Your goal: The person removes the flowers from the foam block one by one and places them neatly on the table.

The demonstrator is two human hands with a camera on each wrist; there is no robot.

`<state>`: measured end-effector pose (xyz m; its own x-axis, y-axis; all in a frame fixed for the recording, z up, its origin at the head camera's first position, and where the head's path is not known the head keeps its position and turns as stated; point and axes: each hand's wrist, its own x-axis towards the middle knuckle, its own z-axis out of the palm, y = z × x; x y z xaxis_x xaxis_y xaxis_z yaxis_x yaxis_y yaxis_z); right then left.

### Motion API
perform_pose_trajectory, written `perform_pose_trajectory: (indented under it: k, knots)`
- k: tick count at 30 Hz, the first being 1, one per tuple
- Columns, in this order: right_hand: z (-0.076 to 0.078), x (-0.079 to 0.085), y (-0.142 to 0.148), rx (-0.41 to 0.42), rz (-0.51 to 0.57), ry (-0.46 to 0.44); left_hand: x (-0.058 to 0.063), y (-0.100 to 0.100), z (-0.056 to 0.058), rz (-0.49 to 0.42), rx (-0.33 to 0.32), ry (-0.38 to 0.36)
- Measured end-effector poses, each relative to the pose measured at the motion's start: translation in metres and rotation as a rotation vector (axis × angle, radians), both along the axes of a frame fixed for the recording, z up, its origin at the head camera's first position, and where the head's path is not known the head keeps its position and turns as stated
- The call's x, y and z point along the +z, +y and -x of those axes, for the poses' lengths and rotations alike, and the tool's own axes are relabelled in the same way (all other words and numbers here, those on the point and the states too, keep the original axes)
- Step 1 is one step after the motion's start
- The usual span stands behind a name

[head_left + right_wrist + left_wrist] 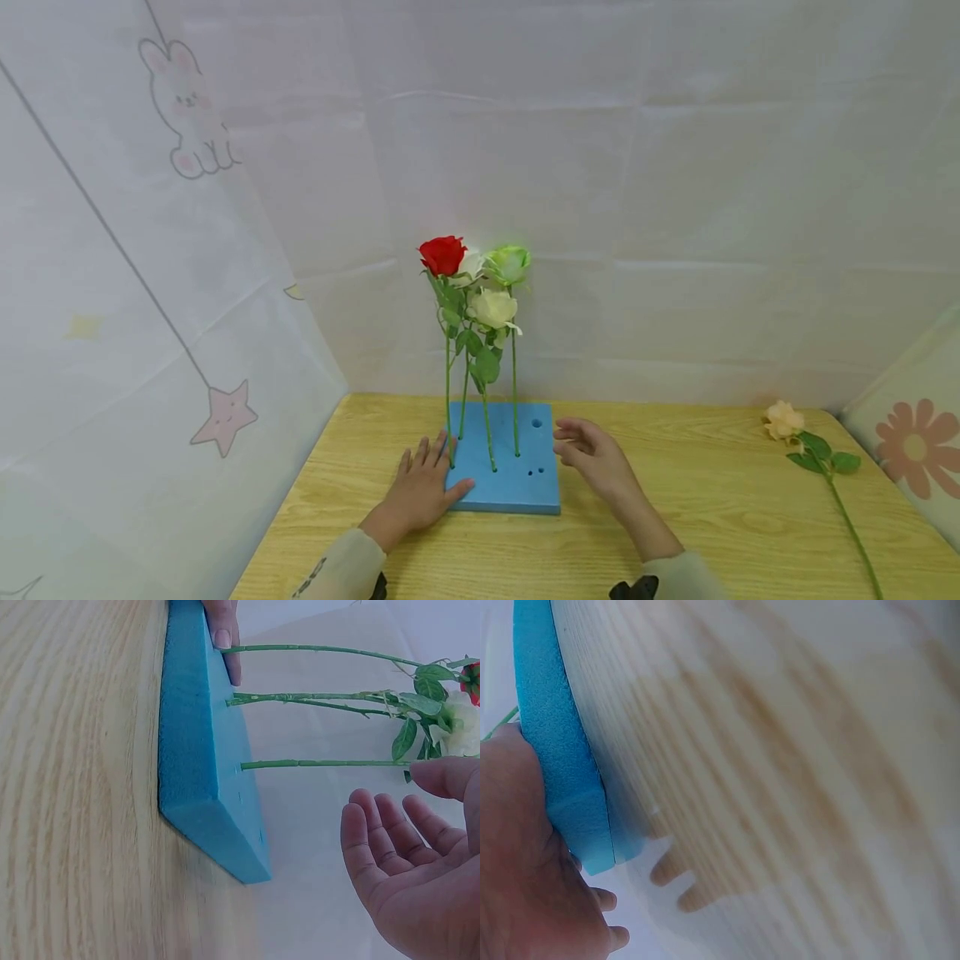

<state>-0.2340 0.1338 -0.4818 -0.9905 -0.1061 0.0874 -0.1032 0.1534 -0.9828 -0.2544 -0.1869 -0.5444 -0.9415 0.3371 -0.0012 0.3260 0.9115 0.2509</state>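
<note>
A blue foam block lies flat on the table, with artificial roses standing upright in its holes. They are a red rose at the left, a white rose partly hidden behind, a cream rose in front and a pale green rose at the right. My left hand rests on the block's left edge, fingers spread, beside the red rose's stem. Off the block's right side hovers my right hand. Its fingers are loosely bent and hold nothing, as the right wrist view confirms.
At the far right of the wooden table, a peach-coloured flower with a long green stem lies on its side. Unfilled holes show in the right part of the block. White printed cloth hangs behind and at both sides.
</note>
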Motion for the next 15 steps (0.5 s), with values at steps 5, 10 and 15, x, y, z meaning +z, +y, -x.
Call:
perform_pose_trajectory:
  k: [5,10,15]
  knots:
    - [0.003,0.002,-0.007,-0.002,0.002,0.007,0.002,0.000,0.000,0.007,-0.002,-0.001]
    - [0.005,0.004,-0.013,0.011,0.020,0.011,0.001,0.000,0.001,0.011,-0.001,0.002]
    - [0.006,0.007,-0.018,0.020,0.041,0.017,0.001,0.000,0.000,0.010,0.002,-0.008]
